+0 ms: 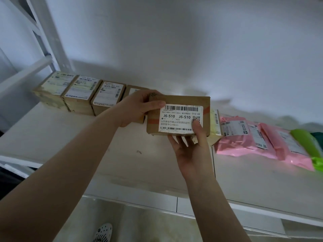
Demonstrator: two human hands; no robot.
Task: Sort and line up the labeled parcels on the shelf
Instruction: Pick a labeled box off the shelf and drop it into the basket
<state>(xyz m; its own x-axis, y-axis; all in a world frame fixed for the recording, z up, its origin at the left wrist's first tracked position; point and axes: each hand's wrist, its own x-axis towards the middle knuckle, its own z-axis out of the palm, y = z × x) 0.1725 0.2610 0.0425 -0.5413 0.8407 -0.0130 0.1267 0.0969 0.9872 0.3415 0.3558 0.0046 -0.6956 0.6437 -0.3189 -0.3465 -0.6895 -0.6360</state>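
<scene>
I hold a flat brown cardboard parcel (180,102) with a white label reading J6-S10 above the middle of the white shelf (73,140). My left hand (138,107) grips its upper left corner. My right hand (190,149) supports it from below, thumb pressed on the label. A row of brown labeled boxes (78,91) stands along the back left of the shelf. A fourth box (132,89) in that row is partly hidden behind my left hand.
Right of the held parcel stands a yellowish parcel (215,124), then several pink mailer bags (244,137) and a green bag (309,144) lying flat. A white shelf post (50,37) rises at the left. A shoe (103,232) shows on the floor below.
</scene>
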